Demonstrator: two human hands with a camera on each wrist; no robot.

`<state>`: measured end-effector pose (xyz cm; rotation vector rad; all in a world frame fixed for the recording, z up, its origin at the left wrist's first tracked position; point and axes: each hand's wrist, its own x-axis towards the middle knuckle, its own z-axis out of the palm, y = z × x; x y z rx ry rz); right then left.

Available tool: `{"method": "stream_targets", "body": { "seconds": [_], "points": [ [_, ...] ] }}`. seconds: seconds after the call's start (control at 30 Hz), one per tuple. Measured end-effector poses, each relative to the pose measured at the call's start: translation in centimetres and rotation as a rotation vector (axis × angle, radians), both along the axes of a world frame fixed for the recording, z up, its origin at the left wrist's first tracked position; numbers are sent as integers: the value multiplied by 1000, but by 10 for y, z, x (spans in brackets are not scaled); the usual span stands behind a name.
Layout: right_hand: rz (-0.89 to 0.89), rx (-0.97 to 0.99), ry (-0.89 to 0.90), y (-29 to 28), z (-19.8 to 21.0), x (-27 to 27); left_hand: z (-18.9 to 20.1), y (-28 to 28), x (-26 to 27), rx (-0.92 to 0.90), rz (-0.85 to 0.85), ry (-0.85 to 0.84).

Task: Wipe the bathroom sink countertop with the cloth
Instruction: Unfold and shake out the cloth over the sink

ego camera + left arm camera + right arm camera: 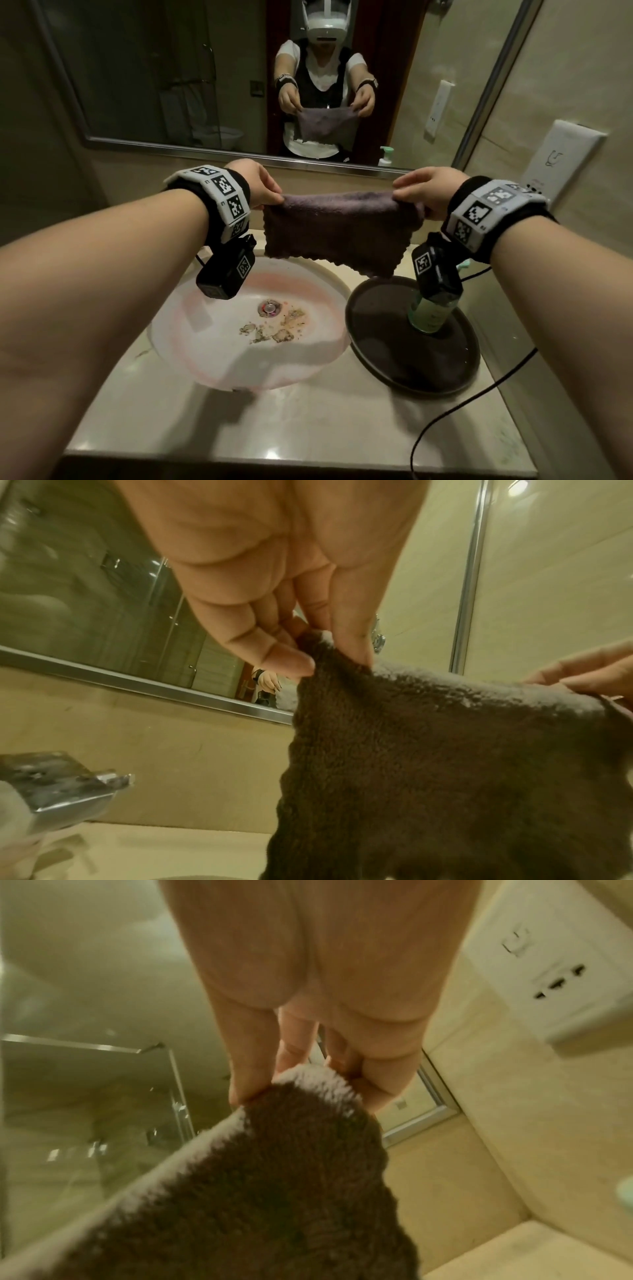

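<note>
A dark purple-brown fluffy cloth point(337, 231) hangs stretched between my two hands, above the back of the sink point(191, 342). My left hand point(265, 192) pinches its upper left corner point(318, 653) between thumb and fingers. My right hand point(412, 195) pinches the upper right corner point(308, 1085) the same way. The cloth point(445, 764) hangs free and touches nothing below. The beige countertop point(308, 428) runs around the round white basin, which has brownish dirt point(274, 329) near its drain.
A dark round tray point(387, 363) with a green bottle point(428, 315) stands right of the basin. A black cable point(462, 407) trails over the right counter. The chrome tap point(65, 791) is at the left back. Mirror point(171, 85) behind; wall socket panel point(561, 157) at right.
</note>
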<state>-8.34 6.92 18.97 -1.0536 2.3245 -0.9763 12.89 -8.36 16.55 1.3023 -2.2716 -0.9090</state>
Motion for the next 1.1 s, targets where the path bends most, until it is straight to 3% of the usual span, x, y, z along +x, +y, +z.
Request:
{"method": "stream_targets", "body": {
  "seconds": [0.1,0.33,0.57,0.8,1.0,1.1],
  "points": [
    [8,-4,-126,0,1,-1,1,1,5,-33,5,-46],
    [-27,155,260,-6,-2,3,7,10,16,-158,9,-173],
    [-59,50,289,-5,-3,8,12,20,25,-177,15,-259],
    [-42,111,382,-3,4,21,18,23,35,-163,-6,-186],
    [-82,81,140,-10,0,24,17,27,28,15,42,5],
    [-8,81,-12,-7,-2,29,19,29,28,90,30,47]
  ]
}}
